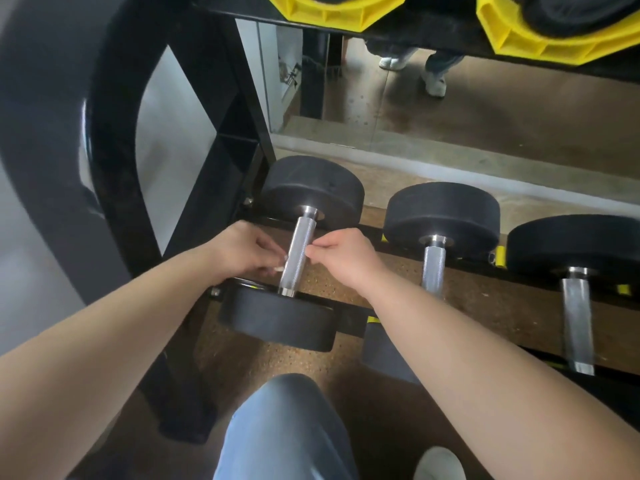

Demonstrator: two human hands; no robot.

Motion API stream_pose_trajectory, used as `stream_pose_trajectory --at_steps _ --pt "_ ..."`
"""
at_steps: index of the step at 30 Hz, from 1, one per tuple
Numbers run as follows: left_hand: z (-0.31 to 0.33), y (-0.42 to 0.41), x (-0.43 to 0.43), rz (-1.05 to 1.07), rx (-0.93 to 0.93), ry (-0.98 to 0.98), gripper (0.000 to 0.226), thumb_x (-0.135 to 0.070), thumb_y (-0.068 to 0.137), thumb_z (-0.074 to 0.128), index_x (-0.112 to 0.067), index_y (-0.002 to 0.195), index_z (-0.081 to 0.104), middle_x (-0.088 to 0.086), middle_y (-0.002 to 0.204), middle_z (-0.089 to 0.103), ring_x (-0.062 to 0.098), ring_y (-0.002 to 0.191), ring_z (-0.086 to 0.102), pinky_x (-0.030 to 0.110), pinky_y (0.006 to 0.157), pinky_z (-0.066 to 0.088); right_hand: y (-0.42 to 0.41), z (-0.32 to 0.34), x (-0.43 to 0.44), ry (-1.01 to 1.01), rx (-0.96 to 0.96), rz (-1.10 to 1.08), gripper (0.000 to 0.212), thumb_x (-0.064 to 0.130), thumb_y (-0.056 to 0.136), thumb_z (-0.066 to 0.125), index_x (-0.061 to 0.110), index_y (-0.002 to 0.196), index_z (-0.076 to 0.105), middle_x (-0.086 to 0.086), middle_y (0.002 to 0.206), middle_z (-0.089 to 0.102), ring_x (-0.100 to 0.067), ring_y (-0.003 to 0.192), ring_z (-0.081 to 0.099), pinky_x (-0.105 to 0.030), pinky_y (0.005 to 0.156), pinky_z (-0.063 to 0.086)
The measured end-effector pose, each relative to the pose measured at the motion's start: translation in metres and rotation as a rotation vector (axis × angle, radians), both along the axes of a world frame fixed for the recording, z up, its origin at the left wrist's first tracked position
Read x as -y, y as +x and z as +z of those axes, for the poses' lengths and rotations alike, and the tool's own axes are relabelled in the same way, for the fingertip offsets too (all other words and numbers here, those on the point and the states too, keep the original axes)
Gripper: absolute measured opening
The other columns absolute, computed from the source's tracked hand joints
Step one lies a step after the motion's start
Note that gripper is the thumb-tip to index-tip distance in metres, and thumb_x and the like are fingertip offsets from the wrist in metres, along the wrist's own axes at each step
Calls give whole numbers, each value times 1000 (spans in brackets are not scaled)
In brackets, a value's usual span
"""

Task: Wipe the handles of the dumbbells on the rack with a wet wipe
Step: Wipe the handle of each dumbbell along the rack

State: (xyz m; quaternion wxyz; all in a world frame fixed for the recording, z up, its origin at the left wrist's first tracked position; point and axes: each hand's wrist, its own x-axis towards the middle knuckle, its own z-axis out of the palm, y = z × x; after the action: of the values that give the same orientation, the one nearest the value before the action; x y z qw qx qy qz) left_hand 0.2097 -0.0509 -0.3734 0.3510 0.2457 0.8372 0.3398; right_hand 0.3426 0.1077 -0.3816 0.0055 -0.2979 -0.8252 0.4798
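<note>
Three black dumbbells (441, 209) with knurled steel handles (433, 271) lie side by side across the rack's (114, 209) bottom rails. At the rack's left end, a sliver of white wet wipe (279, 269) touches the leftmost handle (298, 254).

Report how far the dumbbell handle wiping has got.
Done: nothing provable; no handle looks visibly wiped. In hand: the left hand and right hand sit with curled fingers either side of the leftmost handle; a white sliver at the left fingers may be the wipe. Left: the middle handle and right handle have no hand on them.
</note>
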Motion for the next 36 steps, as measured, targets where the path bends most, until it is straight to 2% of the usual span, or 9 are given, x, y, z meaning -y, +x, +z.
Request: stream_pose_trajectory --at_steps 8,14,17,21,24,27,30,32,36 --pt "-24 -6 -26 174 68 253 7 -11 92 75 -13 95 82 9 92 80 19 80 73 39 93 60 0 -2 -1 20 -18 21 15 31 92 71 23 88 82 3 91 77 -13 91 68 -33 88 53" --pt "-27 -17 10 -237 170 -123 11 -4 82 82 -14 86 84 8 90 80 18 83 71 31 84 59 -2 -5 -3 -27 -5 36 16 31 94 68 24 86 80 8 88 76 -9 91 67 -29 83 50" --pt "-35 -25 -11 -59 367 97 15 4 91 70 -3 103 77 17 102 76 20 88 71 22 77 60 -2 -7 -5 -21 -4 45 16 31 94 67 24 87 81 9 87 76 -9 91 68 -27 80 50" --pt "-44 -32 -27 115 517 425 19 -7 97 63 -9 113 73 5 103 79 15 99 73 18 79 58 -4 -8 -7 -2 -3 31 14 32 91 70 25 85 81 9 84 77 -10 90 69 -31 85 53" --pt "-56 -31 -10 -100 605 273 45 -30 77 85 -9 115 76 3 95 78 10 85 72 19 78 59 -5 -9 -9 -10 1 20 13 34 90 71 27 83 80 13 81 76 -6 90 67 -30 85 52" --pt "-66 -32 -1 -305 607 65 67 -51 37 103 -17 92 84 5 88 77 9 74 72 19 74 60 -5 -9 -11 -16 9 29 12 36 91 70 30 84 78 15 77 75 -3 91 65 -28 80 48" --pt "-63 -35 -15 -187 717 265 47 -31 59 98 -13 99 83 8 99 79 12 87 76 21 78 60 -5 -10 -11 -5 5 35 13 38 92 70 30 86 78 15 76 75 -3 91 65 -30 81 48" --pt "-60 -34 -26 -73 722 408 24 -13 84 76 -8 107 79 11 105 78 15 91 77 22 79 60 -5 -10 -11 12 -2 46 13 37 92 70 29 86 78 14 77 76 -5 91 66 -33 85 51" --pt "-65 -27 -24 -70 785 431 26 -2 91 61 -10 106 80 11 104 78 14 90 77 22 78 61 -4 -8 -10 -4 -8 55 11 35 92 70 30 85 77 14 77 75 -6 91 67 -35 90 53"
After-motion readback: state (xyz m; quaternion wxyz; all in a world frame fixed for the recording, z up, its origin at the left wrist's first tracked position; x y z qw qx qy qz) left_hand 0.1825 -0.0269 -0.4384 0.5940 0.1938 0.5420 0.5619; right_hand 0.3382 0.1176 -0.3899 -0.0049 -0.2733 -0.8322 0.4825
